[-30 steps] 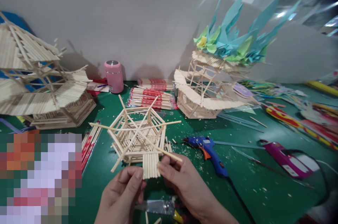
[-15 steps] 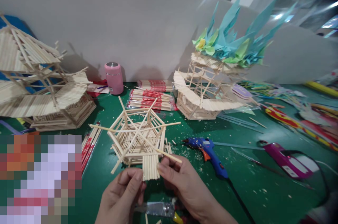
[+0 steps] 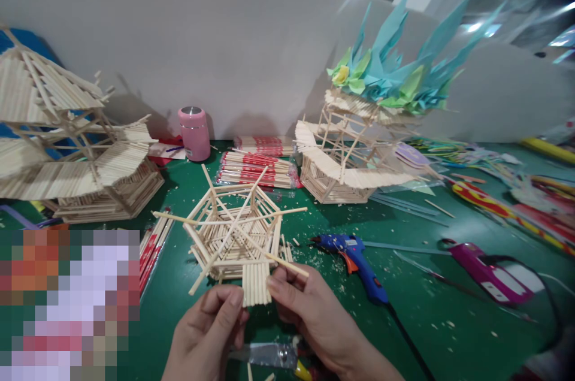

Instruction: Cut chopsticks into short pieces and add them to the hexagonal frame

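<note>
A six-sided frame of wooden sticks (image 3: 233, 231) stands on the green table before me, with long sticks crossing over its top. From its near edge a small panel of short sticks (image 3: 256, 285) set side by side juts toward me. My left hand (image 3: 209, 327) pinches the panel's left edge between thumb and fingers. On the opposite edge, my right hand (image 3: 309, 309) holds the panel with thumb and bent fingers. One long stick of the frame passes just over the right hand's fingers. Below the hands lies a cutting tool (image 3: 265, 355), partly covered.
Right of the frame rests a blue glue gun (image 3: 350, 255) with its cord. Finished stick pavilions stand left (image 3: 108, 165) and right (image 3: 354, 171). Packs of sticks (image 3: 251, 169) and a pink flask (image 3: 194, 134) are behind. A magenta device (image 3: 489, 273) lies far right.
</note>
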`<move>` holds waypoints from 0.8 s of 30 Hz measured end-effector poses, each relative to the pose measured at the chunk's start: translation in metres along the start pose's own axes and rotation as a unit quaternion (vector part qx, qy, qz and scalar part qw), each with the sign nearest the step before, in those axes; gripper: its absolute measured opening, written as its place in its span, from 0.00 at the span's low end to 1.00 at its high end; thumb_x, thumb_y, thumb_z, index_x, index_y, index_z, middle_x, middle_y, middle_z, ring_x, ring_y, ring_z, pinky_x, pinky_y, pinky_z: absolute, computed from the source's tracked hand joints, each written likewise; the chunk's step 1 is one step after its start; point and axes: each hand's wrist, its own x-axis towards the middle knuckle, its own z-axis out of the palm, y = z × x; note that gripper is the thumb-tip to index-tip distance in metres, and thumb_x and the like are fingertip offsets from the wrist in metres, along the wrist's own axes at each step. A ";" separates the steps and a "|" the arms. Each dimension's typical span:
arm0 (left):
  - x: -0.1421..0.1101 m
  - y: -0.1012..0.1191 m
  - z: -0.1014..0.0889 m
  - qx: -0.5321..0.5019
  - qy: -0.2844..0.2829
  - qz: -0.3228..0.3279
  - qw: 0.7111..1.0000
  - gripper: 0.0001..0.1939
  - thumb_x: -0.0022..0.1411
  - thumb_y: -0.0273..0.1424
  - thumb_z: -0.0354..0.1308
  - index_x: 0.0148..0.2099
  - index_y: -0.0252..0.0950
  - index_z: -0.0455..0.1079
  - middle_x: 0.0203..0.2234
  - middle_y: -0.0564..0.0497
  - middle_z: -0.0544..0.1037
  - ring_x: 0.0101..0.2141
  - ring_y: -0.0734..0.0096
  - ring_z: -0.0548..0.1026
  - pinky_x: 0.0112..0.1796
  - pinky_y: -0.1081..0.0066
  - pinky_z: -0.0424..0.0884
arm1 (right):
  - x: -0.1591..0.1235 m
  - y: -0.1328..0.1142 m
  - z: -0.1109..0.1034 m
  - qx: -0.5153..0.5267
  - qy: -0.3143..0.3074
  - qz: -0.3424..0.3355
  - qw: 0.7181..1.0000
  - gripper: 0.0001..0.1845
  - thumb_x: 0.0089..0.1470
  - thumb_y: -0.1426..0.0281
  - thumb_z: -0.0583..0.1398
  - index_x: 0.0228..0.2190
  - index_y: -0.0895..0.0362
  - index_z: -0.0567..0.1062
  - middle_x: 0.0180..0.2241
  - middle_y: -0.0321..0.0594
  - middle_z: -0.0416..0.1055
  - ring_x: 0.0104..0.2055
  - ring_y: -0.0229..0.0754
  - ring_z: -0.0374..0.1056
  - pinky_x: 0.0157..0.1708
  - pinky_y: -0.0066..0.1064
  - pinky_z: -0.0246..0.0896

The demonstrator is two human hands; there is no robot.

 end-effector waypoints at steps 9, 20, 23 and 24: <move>0.001 0.002 0.001 0.003 0.004 0.006 1.000 0.15 0.34 0.39 0.73 0.22 0.35 0.75 0.15 0.57 0.72 0.18 0.80 0.65 0.21 0.79 0.60 | -0.001 0.000 0.001 0.011 -0.005 -0.003 1.000 0.25 0.37 0.53 0.68 0.18 0.57 0.63 0.15 0.24 0.49 0.18 0.28 0.40 0.18 0.26 0.33; -0.001 0.002 0.002 -0.003 0.001 -0.001 1.000 0.15 0.34 0.40 0.73 0.22 0.36 0.75 0.14 0.57 0.72 0.18 0.80 0.65 0.22 0.80 0.60 | -0.001 0.000 0.001 0.010 -0.005 -0.005 1.000 0.25 0.37 0.53 0.68 0.18 0.57 0.63 0.15 0.24 0.50 0.18 0.28 0.41 0.18 0.25 0.35; 0.000 0.002 0.002 -0.002 -0.001 -0.001 1.000 0.15 0.34 0.40 0.73 0.22 0.36 0.76 0.15 0.57 0.73 0.18 0.80 0.65 0.22 0.80 0.60 | -0.001 0.000 0.002 0.014 -0.004 -0.004 1.000 0.25 0.37 0.52 0.68 0.18 0.57 0.63 0.15 0.24 0.50 0.18 0.28 0.41 0.18 0.25 0.35; 0.000 0.002 0.002 0.000 -0.001 -0.002 1.000 0.15 0.34 0.39 0.73 0.23 0.36 0.76 0.15 0.57 0.73 0.18 0.80 0.65 0.22 0.80 0.60 | 0.000 0.000 0.002 0.014 -0.004 -0.004 1.000 0.25 0.37 0.52 0.68 0.18 0.57 0.63 0.15 0.24 0.50 0.18 0.28 0.41 0.18 0.25 0.35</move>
